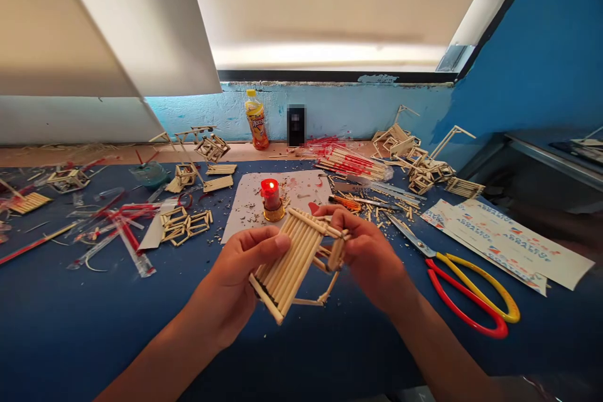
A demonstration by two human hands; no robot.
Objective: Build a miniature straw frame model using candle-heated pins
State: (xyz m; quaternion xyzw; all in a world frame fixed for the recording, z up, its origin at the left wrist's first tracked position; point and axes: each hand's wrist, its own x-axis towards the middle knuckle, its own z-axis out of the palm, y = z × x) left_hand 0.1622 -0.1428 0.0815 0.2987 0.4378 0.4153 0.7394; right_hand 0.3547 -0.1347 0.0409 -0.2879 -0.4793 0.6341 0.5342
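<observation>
Between my two hands is a small wooden stick model point(293, 257), a flat panel of sticks laid side by side with open stick frames beyond it. My left hand point(245, 270) grips the panel at its left side, thumb on top. At the model's upper right corner, the fingers of my right hand point(367, 245) pinch the joined stick ends; their tips are partly hidden. Just past the model a red candle point(271, 191) burns in a gold-coloured holder, on a sheet of white paper point(242, 210) strewn with dark crumbs.
Red-and-yellow-handled scissors point(466, 289) lie at right beside printed paper strips point(509, 242). Behind are bundled sticks point(353, 162), an orange cutter knife point(345, 202) and a drink bottle point(255, 122). More stick frames point(186, 226) and plastic wrappers point(132, 239) cover the left.
</observation>
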